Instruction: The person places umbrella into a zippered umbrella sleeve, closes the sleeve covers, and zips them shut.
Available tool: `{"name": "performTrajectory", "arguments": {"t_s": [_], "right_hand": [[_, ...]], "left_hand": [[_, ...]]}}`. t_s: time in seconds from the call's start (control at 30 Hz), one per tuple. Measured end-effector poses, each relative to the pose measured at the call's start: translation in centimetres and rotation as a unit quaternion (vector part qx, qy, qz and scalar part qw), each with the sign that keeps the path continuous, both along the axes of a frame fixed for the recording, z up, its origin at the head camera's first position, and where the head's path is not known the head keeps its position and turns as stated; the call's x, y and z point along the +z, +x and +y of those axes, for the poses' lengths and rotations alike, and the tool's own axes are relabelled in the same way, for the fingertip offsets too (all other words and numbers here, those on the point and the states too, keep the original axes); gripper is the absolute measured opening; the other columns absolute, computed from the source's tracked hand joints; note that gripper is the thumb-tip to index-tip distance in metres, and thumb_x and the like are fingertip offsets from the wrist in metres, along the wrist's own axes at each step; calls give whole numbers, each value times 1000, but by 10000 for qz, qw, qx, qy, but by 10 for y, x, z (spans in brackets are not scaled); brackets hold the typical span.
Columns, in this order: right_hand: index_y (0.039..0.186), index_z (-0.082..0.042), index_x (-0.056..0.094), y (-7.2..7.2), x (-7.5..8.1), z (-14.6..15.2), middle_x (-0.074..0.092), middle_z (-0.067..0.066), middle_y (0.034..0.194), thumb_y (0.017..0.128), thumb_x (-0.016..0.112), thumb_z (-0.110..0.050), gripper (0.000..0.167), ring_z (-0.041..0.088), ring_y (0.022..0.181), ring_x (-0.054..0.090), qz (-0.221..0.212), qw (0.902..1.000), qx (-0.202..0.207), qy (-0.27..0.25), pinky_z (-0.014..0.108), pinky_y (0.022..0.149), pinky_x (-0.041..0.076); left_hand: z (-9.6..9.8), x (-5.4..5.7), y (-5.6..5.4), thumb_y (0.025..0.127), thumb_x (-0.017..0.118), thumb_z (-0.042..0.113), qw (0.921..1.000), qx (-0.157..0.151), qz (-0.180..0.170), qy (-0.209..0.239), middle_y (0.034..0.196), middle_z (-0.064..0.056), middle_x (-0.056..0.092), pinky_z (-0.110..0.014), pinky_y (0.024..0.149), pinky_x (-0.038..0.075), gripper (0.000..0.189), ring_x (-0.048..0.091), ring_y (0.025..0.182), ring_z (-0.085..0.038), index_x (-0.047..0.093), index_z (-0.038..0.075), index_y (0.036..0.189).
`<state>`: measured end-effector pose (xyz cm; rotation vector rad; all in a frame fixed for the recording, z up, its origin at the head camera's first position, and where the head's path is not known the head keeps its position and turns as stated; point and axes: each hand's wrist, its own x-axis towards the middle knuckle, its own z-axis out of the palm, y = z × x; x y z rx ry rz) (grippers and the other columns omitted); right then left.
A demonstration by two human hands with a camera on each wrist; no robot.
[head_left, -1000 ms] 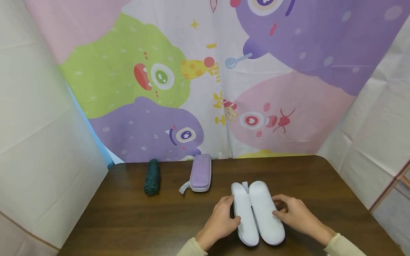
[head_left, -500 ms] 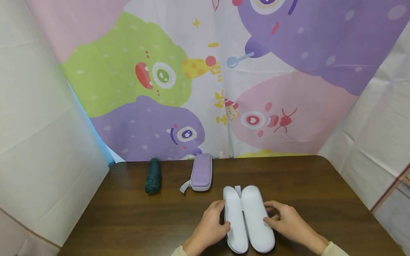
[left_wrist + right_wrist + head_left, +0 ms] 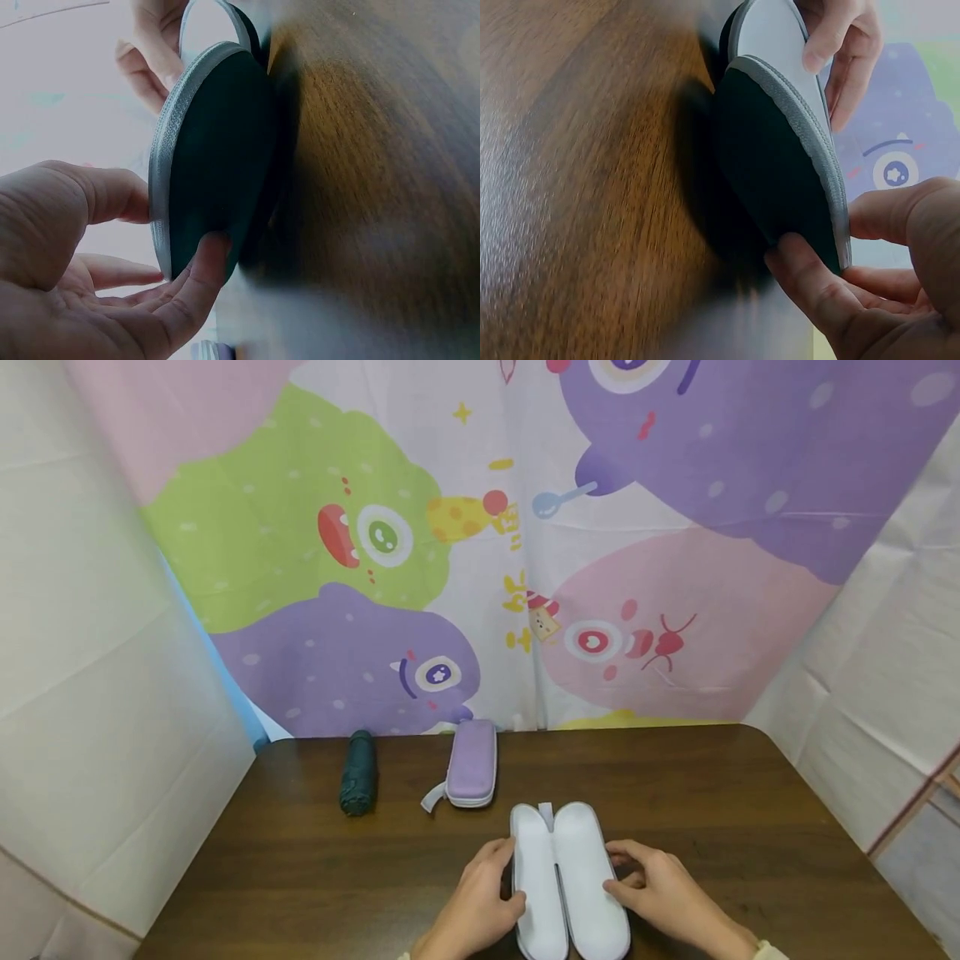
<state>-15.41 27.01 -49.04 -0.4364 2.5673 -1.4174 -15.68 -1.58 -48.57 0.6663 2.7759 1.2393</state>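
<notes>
An open hard-shell zip case point(image 3: 590, 868) lies with its two white-lined halves spread side by side, a pale strap at its far end. My left hand point(image 3: 477, 897) grips its left half, thumb on the rim and fingers under the outside. On the other side, my right hand point(image 3: 663, 887) pinches the right half's rim the same way. The left wrist view shows the dark outer shell point(image 3: 217, 157) with a silver zip along its edge, close over the wood. Fingertips press against this shell point(image 3: 772, 161) in the right wrist view too.
A purple zip case point(image 3: 471, 764) with a pale strap lies at the back of the brown table point(image 3: 322, 893). Left of it is a dark green folded umbrella point(image 3: 358, 774). A cartoon-printed curtain point(image 3: 480, 568) hangs behind the table.
Both hands have shifted the open case leftward and nearer the table's front edge. Their hold on its two sides stays the same. The umbrella and the purple case have not moved.
</notes>
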Motion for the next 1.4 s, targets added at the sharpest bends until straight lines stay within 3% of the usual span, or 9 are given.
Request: {"name": "performTrajectory", "arguments": {"t_s": [0.3, 0.57, 0.9, 1.2, 1.4], "right_hand": [[133, 8, 59, 3, -4, -8, 69, 26, 121, 92, 78, -19, 53, 6, 77, 72, -19, 10000, -47, 52, 23, 65, 57], [135, 9, 57, 4, -5, -15, 66, 28, 125, 93, 77, -19, 54, 8, 79, 72, -117, 9998, 44, -134, 23, 67, 58], [137, 11, 54, 3, -2, -21, 62, 33, 130, 95, 74, -19, 55, 8, 79, 73, -159, 9992, 251, -282, 25, 64, 59], [138, 12, 53, -5, 0, -27, 64, 35, 124, 98, 71, -19, 53, 9, 71, 72, -27, 9989, 320, -356, 26, 59, 60], [141, 14, 49, -7, 0, -31, 60, 37, 130, 99, 70, -20, 58, 11, 76, 74, -284, 9981, 385, -376, 28, 62, 61]], "left_hand": [[-10, -2, 4, 81, 71, 6, 9997, 39, -223, -37, 143, -23, 55, -47, 99, 53, 67, 58, 128, -36, 51, -11, 143], [-23, -2, 4, 83, 74, 9, 9998, 7, -154, -114, 141, -23, 56, -50, 100, 53, 67, 59, 126, -39, 52, -10, 143], [-35, 1, 0, 91, 75, 21, 9961, -118, -875, -83, 144, -26, 53, -62, 98, 50, 69, 56, 128, -44, 48, -8, 147], [-42, 5, 3, 90, 77, 20, 9983, -40, -523, -250, 142, -23, 55, -54, 97, 53, 69, 58, 124, -38, 49, -9, 146], [-43, 7, 3, 91, 76, 22, 9966, -112, -782, -246, 145, -25, 53, -59, 99, 51, 70, 56, 128, -41, 48, -9, 148]]}}
